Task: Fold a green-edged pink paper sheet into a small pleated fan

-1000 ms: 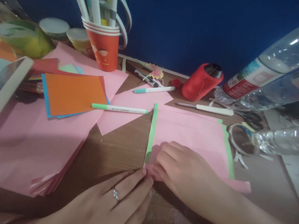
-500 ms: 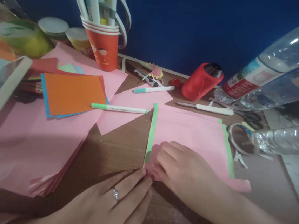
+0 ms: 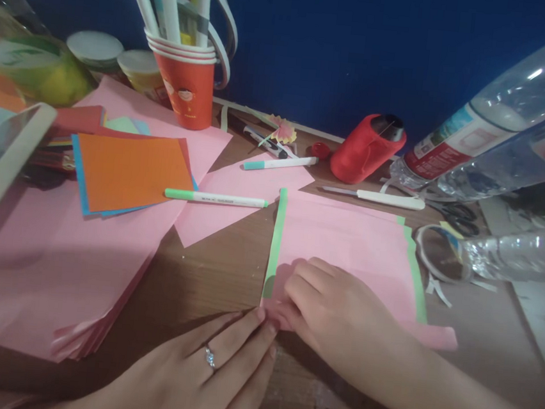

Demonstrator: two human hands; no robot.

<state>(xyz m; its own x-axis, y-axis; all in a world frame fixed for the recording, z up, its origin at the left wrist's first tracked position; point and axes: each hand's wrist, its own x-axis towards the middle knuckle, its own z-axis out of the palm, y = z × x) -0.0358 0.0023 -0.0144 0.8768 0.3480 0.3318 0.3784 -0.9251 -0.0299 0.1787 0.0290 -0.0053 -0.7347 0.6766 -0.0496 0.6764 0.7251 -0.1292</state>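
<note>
Movement: almost none is found since the earlier frame; only a faint leftward drift is noted in objects at the left, and this is attributed to the head camera.
Effect on the work: no fresh progress is shown; the same near-left corner is judged to be held down and aligned.
Pink sheet: a flat pink paper sheet with pale-green edge strips (image 3: 346,237) is located on the brown wooden table (image 3: 219,257), right of centre, partly covered by the right hand (image 3: 334,307).
Pink strip: a narrow pink paper strip (image 3: 439,337) is seen along the near edge, its right end projecting past the sheet; whether it has been stuck down cannot be told.
Right fingers: curled over the near-left corner, tips lowered to the pink strip; whether paper is pinched cannot be told.
Left fingers: on the left hand (image 3: 223,367), extended close together, tips brought to the same corner beside the right thumb; a grasp cannot be confirmed, the left thumb being hidden.
White-handled knife: a slim knife with a white handle (image 3: 391,200) is left lying beyond the sheet's far edge, untouched.
Green-capped marker: a white marker with green ends (image 3: 218,198) is rested partly on an orange rectangular card (image 3: 131,171); no difference in its placing is found.
</note>
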